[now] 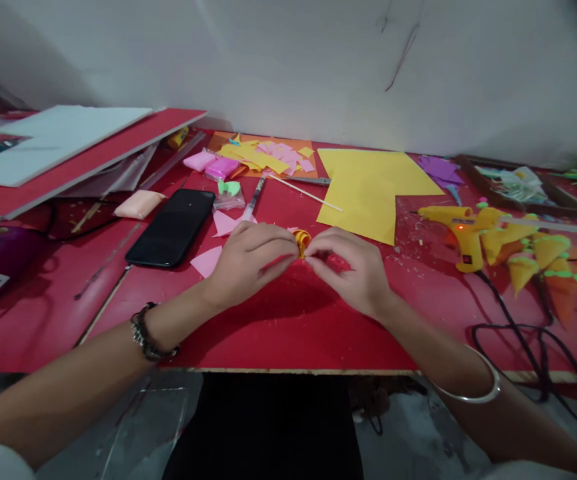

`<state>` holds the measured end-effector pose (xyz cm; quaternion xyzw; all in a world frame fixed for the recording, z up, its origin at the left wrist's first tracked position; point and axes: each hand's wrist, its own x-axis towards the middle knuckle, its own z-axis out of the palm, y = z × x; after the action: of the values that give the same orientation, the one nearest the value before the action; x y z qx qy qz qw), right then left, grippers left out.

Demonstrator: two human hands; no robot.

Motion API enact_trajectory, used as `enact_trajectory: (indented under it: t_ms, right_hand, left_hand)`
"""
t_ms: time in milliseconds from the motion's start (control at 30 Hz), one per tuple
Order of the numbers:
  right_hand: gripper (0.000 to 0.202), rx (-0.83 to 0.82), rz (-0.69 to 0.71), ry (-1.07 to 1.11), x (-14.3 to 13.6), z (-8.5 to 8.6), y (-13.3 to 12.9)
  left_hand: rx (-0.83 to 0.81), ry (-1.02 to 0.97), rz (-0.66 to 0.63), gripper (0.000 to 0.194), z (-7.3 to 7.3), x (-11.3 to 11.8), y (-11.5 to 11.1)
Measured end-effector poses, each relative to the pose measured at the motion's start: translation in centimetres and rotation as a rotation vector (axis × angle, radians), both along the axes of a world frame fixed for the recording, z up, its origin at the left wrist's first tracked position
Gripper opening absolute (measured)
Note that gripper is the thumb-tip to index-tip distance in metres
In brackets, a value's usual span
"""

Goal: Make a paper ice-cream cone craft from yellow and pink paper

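Between my two hands, over the middle of the red table (318,333), is a small rolled yellow paper piece (301,238) with curled layers. My left hand (251,260) pinches it from the left, thumb and fingers together. From the right, my right hand (351,267) pinches its lower edge between thumb and forefinger. The fingertips hide part of the roll. Pink paper pieces (207,261) lie beside and partly behind my left hand. Beyond my hands is a large cut yellow paper sheet (363,190).
A black phone (172,228) lies left of my hands. On the right are a yellow glue gun (461,230), its red light lit, yellow paper cones (523,267) and a black cable (511,327). Paper scraps (283,157) and a thin white stick (308,193) lie behind. Boards (88,143) lean at left.
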<state>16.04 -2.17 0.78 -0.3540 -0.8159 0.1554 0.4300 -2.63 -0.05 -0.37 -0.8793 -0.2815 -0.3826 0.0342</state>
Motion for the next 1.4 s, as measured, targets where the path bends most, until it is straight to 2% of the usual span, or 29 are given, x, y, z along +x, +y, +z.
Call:
enact_trajectory:
  t_ms: [167, 367, 433, 533, 633, 767, 867, 967, 1033, 1200, 1300, 1400]
  right_hand:
    - [0.01, -0.003, 0.008, -0.012, 0.0, 0.0, 0.0]
    - [0.009, -0.027, 0.016, 0.05, 0.2, 0.3, 0.0]
    - [0.021, -0.034, -0.004, 0.079, 0.3, 0.4, 0.1]
    - [0.049, -0.094, -0.009, 0.062, 0.5, 0.1, 0.4]
    - [0.064, -0.205, 0.014, 0.004, 0.5, -0.5, 0.6]
    - [0.043, -0.3, 0.024, -0.017, 0.4, -1.2, 1.0]
    - [0.028, -0.401, 0.05, -0.027, 0.4, -1.3, 1.0]
    - [0.024, -0.548, 0.115, -0.047, 0.4, -1.1, 0.9]
    - [0.024, -0.59, 0.14, -0.063, 0.4, -1.0, 0.8]
    - [0.031, -0.47, 0.102, -0.065, 0.2, -1.0, 0.8]
    - [0.04, -0.454, 0.09, -0.054, 0.2, -1.3, 0.8]
    - [0.038, -0.439, 0.044, -0.069, 0.2, -1.5, 0.9]
  left_hand:
    - [-0.017, -0.001, -0.014, 0.007, -0.1, 0.0, 0.1]
    - [-0.127, -0.143, -0.104, 0.006, 0.3, 0.2, 0.3]
    - [-0.166, -0.194, -0.096, 0.005, 0.6, 0.2, 0.3]
    - [-0.24, -0.282, -0.039, 0.002, 0.8, 0.1, 0.2]
    - [-0.404, -0.422, -0.038, 0.005, 0.4, 0.2, 0.3]
    - [-0.635, -0.582, -0.111, 0.009, -0.4, 0.4, 0.6]
    - [-0.701, -0.633, -0.118, 0.009, -0.5, 0.5, 0.8]
    - [-0.74, -0.633, -0.127, 0.01, -0.4, 0.5, 0.8]
    - [-0.757, -0.617, -0.131, 0.009, -0.3, 0.5, 0.7]
    - [-0.765, -0.558, -0.105, 0.008, -0.3, 0.4, 0.6]
    - [-0.775, -0.518, -0.114, 0.008, -0.3, 0.4, 0.6]
    - [-0.793, -0.5, -0.108, 0.008, -0.3, 0.4, 0.5]
